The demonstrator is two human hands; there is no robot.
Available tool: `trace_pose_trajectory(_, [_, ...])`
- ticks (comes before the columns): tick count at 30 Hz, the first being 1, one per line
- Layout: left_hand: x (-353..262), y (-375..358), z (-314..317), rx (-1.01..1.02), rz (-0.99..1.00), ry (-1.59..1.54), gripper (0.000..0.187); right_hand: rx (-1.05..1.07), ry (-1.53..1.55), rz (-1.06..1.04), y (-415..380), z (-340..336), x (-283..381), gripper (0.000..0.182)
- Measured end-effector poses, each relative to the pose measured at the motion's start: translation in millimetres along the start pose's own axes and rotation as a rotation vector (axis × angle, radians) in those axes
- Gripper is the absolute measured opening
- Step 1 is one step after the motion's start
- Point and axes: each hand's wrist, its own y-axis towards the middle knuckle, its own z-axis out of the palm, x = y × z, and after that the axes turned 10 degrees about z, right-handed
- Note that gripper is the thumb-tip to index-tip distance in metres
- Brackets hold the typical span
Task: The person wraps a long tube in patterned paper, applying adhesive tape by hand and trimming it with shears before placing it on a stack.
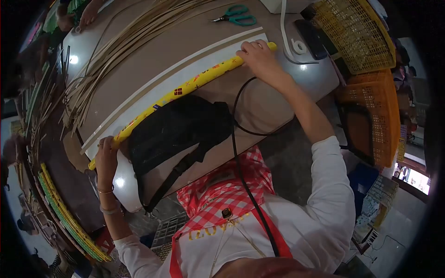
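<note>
Head view: left hand [107, 155], right hand [260, 58] curled over yellow roll [187, 87]; black bag [181, 123] near table edge [212, 164].

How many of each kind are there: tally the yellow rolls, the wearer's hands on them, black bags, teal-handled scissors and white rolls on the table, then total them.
Yellow roll: 1
Hands, left hand and right hand: 2
Black bag: 1
Teal-handled scissors: 1
White roll: 1
Total: 6

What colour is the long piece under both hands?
The long piece is yellow with small multicoloured motifs, best in the head view.
</note>
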Motion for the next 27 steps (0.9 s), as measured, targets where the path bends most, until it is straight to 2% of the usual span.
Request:
trace_pose_trajectory(3, [-2,0,3,-0.032,0.0,0.005,0.028,0.014,-0.002,0.004,-1,0,1,0.023])
trace_pose_trajectory(6, [0,1,4,-0.125,0.092,0.085,0.028,0.032,-0.021,0.03,-2,-1,4,0.029])
trace_pose_trajectory(8, [3,-1,3,0.03,-0.001,0.164,0.028,0.044,-0.018,0.04,-2,-1,5,0.032])
trace_pose_trajectory(9, [3,0,3,0.031,-0.003,0.164,0.028,0.044,-0.023,0.046,-2,0,6,0.032])
trace_pose_trajectory(12, [-1,-1,5,-0.039,-0.029,0.125,0.026,0.009,-0.048,0.049,-3,4,8,0.033])
trace_pose_trajectory(14, [-2,-4,9,-0.231,-0.191,-0.179,0.022,-0.025,-0.074,0.047,-4,6,10,0.033])
trace_pose_trajectory(15, [-2,-5,10,-0.231,-0.192,-0.183,0.022,-0.052,-0.064,0.075,-6,6,13,0.033])
trace_pose_trajectory(17, [-1,-7,12,-0.258,-0.051,-0.024,0.02,-0.078,-0.054,0.101,-8,2,17,0.032])
trace_pose_trajectory(20, [-2,-8,15,-0.273,-0.061,0.02,0.019,-0.043,-0.115,0.132,-8,-5,19,0.032])
trace_pose_trajectory(22, [0,-12,18,-0.263,-0.077,0.008,0.019,0.016,0.045,0.158,-10,-3,19,0.031])
trace_pose_trajectory(27, [2,-15,22,-0.281,-0.104,-0.03,0.02,0.014,0.035,0.167,-13,-2,21,0.034])
